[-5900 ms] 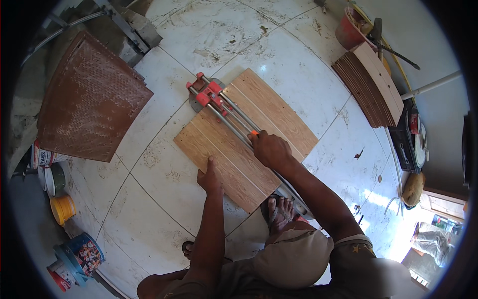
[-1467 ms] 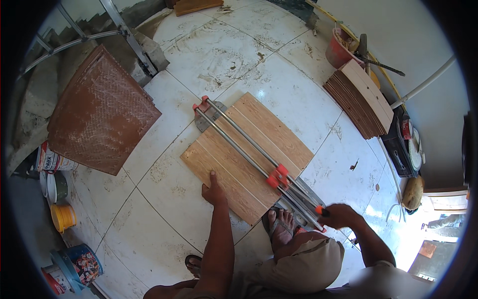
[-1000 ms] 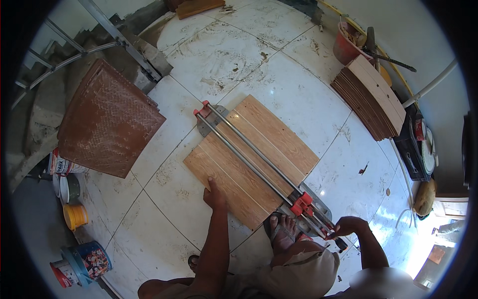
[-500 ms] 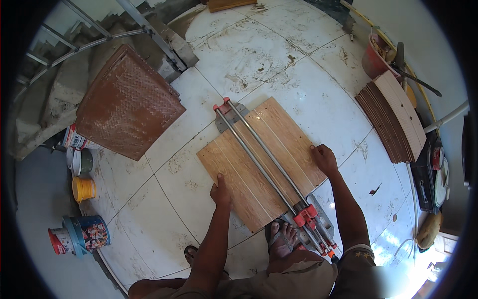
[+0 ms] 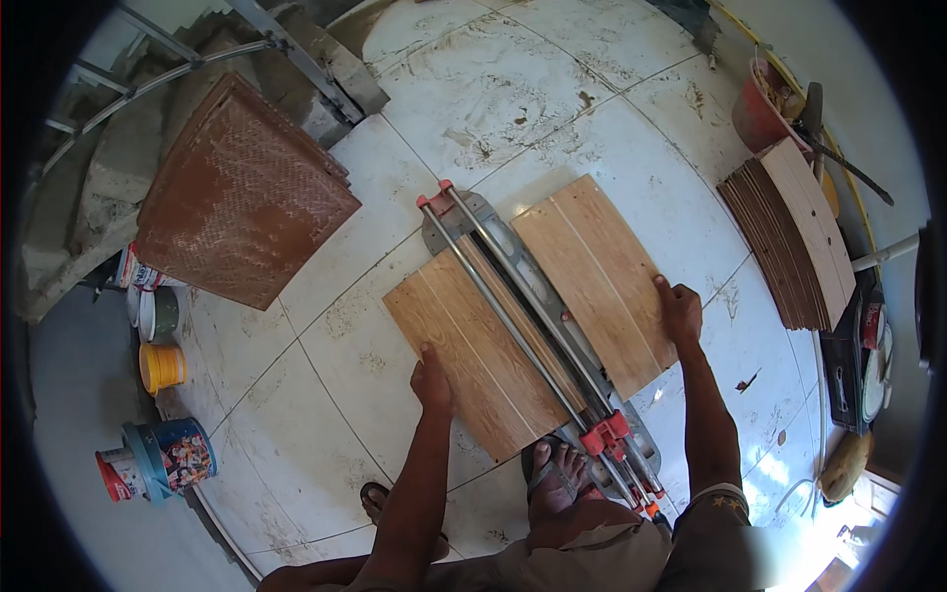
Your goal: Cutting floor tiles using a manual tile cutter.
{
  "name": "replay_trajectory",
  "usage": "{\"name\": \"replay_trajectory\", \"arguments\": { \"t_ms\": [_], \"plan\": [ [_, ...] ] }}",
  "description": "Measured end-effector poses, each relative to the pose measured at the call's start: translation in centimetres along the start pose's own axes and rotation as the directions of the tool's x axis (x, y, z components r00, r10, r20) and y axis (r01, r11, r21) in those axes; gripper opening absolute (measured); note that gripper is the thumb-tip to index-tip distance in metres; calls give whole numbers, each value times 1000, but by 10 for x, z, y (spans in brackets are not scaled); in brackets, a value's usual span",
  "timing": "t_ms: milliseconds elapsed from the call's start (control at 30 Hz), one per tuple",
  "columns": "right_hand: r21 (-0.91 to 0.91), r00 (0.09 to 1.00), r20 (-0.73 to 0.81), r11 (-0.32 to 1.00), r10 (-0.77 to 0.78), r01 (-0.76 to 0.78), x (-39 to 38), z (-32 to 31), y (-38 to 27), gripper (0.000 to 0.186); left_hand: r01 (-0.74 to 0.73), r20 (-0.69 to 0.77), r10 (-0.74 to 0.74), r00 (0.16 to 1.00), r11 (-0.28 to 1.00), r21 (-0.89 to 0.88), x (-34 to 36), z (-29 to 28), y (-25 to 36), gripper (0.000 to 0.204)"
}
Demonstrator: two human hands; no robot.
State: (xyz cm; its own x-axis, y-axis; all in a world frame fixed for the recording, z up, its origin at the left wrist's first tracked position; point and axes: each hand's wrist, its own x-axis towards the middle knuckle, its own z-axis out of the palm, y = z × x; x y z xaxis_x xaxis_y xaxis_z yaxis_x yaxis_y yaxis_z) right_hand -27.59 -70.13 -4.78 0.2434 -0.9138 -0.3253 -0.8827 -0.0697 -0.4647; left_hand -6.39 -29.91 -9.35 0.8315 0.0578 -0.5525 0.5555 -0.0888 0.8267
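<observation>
A manual tile cutter [image 5: 606, 431] with twin steel rails, red slider and orange-tipped handle lies diagonally on the floor, its slider at the near end. My left hand [image 5: 430, 385] grips the outer edge of a wood-look tile piece [image 5: 464, 359], which lies partly under the rails. My right hand [image 5: 682, 312] grips the outer edge of a separate piece [image 5: 587, 271], shifted right of the rails, exposing the cutter's grey base between them. My sandalled foot [image 5: 552, 474] is beside the cutter's near end.
Brown tile stacks lie left [image 5: 244, 197] and right [image 5: 789, 237]. Buckets [image 5: 185, 454] and a yellow pail [image 5: 163, 367] line the left wall. Concrete stairs with a metal railing [image 5: 202, 54] stand upper left; a red bucket [image 5: 760, 113], tools and pipe [image 5: 878, 257] are at right.
My right hand has left the cutter's handle for the tile's right edge. The tile has parted, its right piece moving right and up. The slider has travelled to the near end since the oldest frame.
</observation>
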Motion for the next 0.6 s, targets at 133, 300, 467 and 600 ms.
{"name": "replay_trajectory", "arguments": {
  "t_ms": [133, 300, 467, 600],
  "plan": [
    [79, 982, -176, 993, -68, 83, 30, -22, 49, 70, 19, 10, -19, 1000, 1000, 8, -3, 4, 2, 63],
    [76, 968, -250, 997, -10, 30, 47, -45, 79, 74, 32, -29, -31, 999, 999, 24, -5, 3, 4, 61],
    [132, 960, -278, 990, -6, 45, 56, -49, 95, 74, 20, -19, -20, 1000, 1000, 5, -1, 2, 0, 60],
    [49, 956, -290, 997, -42, 59, 65, -51, 100, 75, 1, 61, -1, 998, 1000, -10, 1, 0, -2, 59]
  ]
}}
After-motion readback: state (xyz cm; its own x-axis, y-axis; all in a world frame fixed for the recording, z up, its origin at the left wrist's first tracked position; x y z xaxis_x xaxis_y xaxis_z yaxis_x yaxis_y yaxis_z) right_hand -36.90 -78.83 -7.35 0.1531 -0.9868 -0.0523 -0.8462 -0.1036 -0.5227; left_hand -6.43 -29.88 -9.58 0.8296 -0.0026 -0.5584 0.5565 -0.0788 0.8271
